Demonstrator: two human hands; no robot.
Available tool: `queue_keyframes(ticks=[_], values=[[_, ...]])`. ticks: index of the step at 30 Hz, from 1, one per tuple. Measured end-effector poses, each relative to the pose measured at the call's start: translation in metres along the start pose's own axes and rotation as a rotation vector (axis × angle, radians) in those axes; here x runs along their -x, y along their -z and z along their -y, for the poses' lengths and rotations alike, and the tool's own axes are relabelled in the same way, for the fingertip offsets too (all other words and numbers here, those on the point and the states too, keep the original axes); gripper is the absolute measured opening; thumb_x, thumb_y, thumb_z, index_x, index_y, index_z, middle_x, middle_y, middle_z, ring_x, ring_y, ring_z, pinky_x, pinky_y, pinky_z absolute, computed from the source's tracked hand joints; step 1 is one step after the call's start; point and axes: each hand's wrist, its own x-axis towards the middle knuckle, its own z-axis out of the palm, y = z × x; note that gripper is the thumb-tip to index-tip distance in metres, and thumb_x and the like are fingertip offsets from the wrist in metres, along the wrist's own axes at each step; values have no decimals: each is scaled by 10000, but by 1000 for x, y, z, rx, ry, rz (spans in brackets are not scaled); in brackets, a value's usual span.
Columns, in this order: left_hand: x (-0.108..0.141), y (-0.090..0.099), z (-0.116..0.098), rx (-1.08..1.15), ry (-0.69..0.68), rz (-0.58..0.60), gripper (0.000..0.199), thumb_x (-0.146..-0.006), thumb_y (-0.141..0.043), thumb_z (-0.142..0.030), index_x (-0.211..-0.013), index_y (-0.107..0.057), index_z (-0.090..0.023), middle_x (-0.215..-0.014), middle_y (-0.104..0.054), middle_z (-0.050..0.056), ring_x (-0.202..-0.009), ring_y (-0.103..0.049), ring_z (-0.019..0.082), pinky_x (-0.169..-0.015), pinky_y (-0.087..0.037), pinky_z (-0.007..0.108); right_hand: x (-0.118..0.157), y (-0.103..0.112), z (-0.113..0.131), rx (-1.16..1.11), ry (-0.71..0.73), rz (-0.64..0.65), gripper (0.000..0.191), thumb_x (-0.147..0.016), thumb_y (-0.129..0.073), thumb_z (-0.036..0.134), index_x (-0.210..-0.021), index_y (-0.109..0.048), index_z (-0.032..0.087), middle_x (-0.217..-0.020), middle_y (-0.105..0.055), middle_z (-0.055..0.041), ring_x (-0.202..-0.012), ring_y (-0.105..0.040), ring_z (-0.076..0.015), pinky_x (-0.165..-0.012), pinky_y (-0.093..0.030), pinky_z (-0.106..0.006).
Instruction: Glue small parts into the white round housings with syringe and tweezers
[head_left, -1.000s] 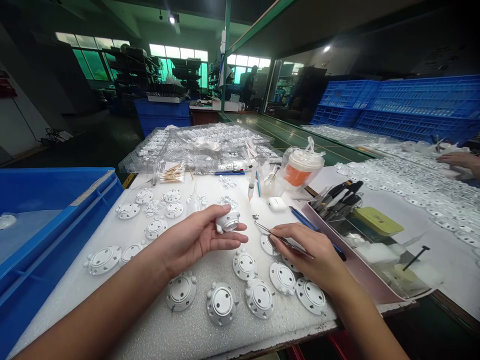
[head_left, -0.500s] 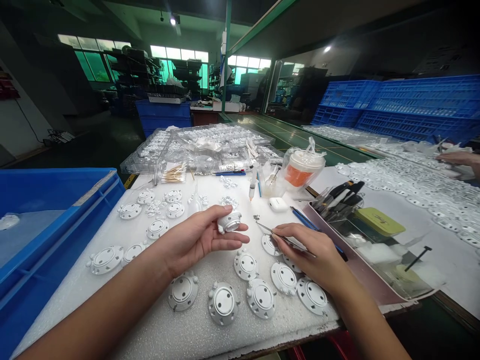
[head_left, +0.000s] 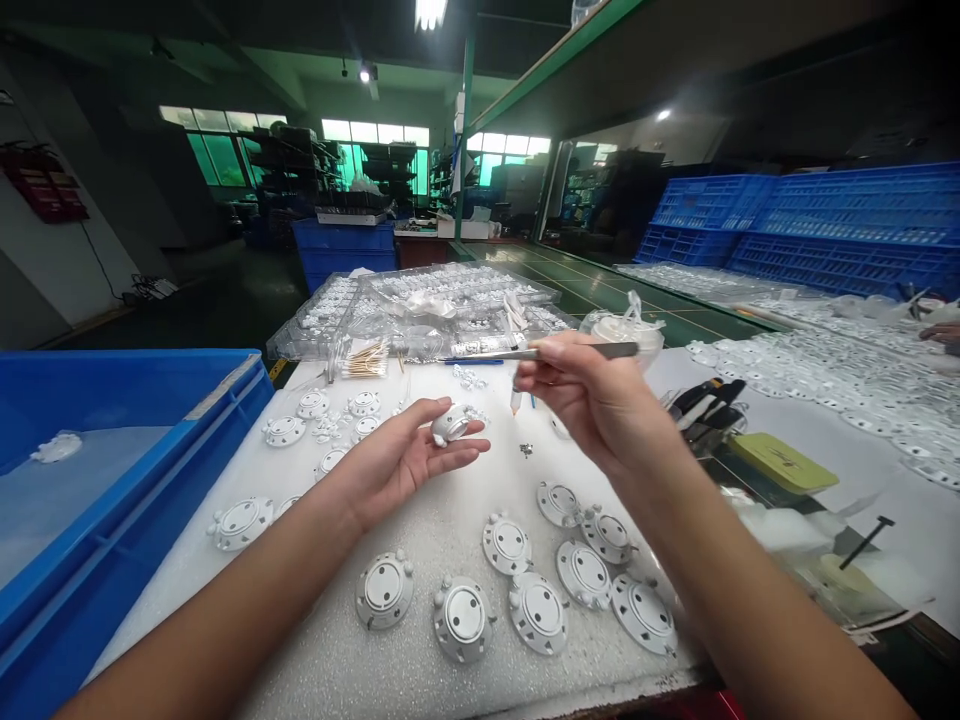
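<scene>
Left of frame centre, my left hand [head_left: 405, 458] is gripping a white part [head_left: 449, 425]; right of centre, my right hand [head_left: 589, 390] is pinching tweezers [head_left: 619, 350].

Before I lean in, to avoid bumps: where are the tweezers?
In the head view, the right hand holds the tweezers above and mostly right of the white part in the left hand.
</scene>
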Motion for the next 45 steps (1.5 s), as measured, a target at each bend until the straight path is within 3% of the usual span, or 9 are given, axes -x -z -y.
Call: queue_keyframes(ticks=[5, 8, 17, 24, 30, 38, 45], values=[[-1, -4, 3, 24, 23, -3, 353, -981, -459, -214, -1274, -407, -24, -960, -671, 202, -767, -742, 242, -746, -627, 299, -3, 5, -29, -71, -136, -48, 207, -655, -781, 339, -674, -636, 192, -662, -667, -13, -653, -664, -164, -847, -580, -383], [-2, -4, 5, 34, 42, 7, 384, -989, -440, -242, -1295, -407, -12, -964, -670, 218, -775, -741, 254, -741, -627, 310, 4, 15, -34, -69, -191, -43, 209, -650, -787, 322, -631, -628, 189, -617, -639, -8, -629, -643, -159, -891, -567, -402], [-4, 0, 11, 41, 64, 62, 296, -984, -417, -217, -1125, -539, 12, -902, -688, 201, -780, -739, 261, -744, -621, 311, 12, 9, -42, -133, -354, 16, 181, -658, -782, 269, -620, -639, 164, -538, -560, 24, -599, -644, -142, -1037, -498, -470], [-4, 0, 11, 43, 92, 77, 328, -986, -399, -234, -1073, -565, 35, -910, -680, 222, -809, -737, 273, -735, -618, 286, 13, 5, -44, -225, -381, -16, 187, -658, -782, 224, -582, -626, 154, -531, -528, 37, -525, -561, -78, -982, -560, -423], [-4, 2, 11, 54, 93, 65, 307, -982, -418, -238, -1164, -465, 4, -913, -679, 220, -818, -739, 287, -733, -617, 292, 13, 5, -48, -257, -373, -51, 201, -655, -795, 204, -565, -623, 154, -500, -482, 54, -496, -472, -55, -943, -589, -438], [-4, 2, 11, 59, 92, 64, 308, -987, -399, -244, -1140, -477, 11, -911, -670, 223, -828, -735, 311, -711, -622, 288, 16, 0, -44, -263, -393, -107, 155, -699, -738, 146, -583, -638, 118, -526, -494, 39, -535, -480, -45, -885, -619, -359], [-4, 2, 12, 71, 102, 56, 336, -987, -400, -247, -1183, -442, 22, -902, -664, 221, -818, -734, 317, -713, -622, 294, 15, -1, -44, -292, -389, -99, 147, -718, -714, 111, -592, -638, 114, -533, -507, 40, -533, -483, -39, -884, -619, -361]])
